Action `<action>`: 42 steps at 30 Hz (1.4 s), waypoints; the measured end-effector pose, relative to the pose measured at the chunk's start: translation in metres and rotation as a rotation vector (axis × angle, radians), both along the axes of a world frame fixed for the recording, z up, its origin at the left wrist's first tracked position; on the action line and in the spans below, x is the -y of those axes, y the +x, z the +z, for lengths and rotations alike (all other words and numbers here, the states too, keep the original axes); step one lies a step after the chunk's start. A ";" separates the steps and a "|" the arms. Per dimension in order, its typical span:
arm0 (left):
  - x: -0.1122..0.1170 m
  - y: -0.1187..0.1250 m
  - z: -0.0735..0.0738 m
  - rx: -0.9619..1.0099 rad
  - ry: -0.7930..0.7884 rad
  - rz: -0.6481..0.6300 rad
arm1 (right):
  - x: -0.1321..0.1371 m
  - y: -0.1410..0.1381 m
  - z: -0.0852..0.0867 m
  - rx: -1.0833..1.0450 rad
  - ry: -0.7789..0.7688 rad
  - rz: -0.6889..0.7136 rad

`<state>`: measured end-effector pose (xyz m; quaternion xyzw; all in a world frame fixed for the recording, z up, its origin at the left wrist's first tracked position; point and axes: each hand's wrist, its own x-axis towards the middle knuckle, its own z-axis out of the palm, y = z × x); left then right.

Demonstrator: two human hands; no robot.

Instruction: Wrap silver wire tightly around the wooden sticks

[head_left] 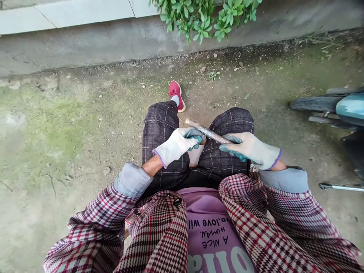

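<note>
Holding one end of a wooden stick (218, 137), the gloved right hand (250, 148) is clamped on it, while the gloved left hand (179, 144) curls in close at the stick's wire coil (208, 132); whether its fingers grip wood or wire I cannot tell, as they hide the spot. Slanting between both hands, the stick lies over checked trousers (231, 123). Past its free end stands a red shoe (174, 89), then a grey wall (113, 41) and leafy plant (203, 19). Well right of the stick rests a dark wheel (313, 103).
</note>
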<state>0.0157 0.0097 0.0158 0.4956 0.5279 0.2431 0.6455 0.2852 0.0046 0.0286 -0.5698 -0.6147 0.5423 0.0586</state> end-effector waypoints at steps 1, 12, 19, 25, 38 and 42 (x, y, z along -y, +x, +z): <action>0.000 0.001 0.001 0.083 -0.082 0.042 | 0.001 -0.002 0.002 -0.057 -0.057 -0.042; -0.006 -0.004 0.018 0.240 -0.265 0.084 | 0.007 -0.015 0.002 -0.336 -0.357 -0.377; -0.002 -0.002 0.014 0.346 -0.273 0.061 | 0.009 -0.015 0.002 -0.501 -0.527 -0.271; 0.000 -0.006 0.020 0.465 -0.266 -0.009 | 0.019 -0.016 -0.008 -0.706 -0.558 -0.070; 0.003 0.009 0.009 0.393 -0.203 0.178 | 0.022 -0.036 0.015 -0.260 0.095 -0.226; 0.001 0.003 0.012 0.423 -0.149 0.035 | 0.021 -0.028 0.024 -0.514 -0.240 -0.359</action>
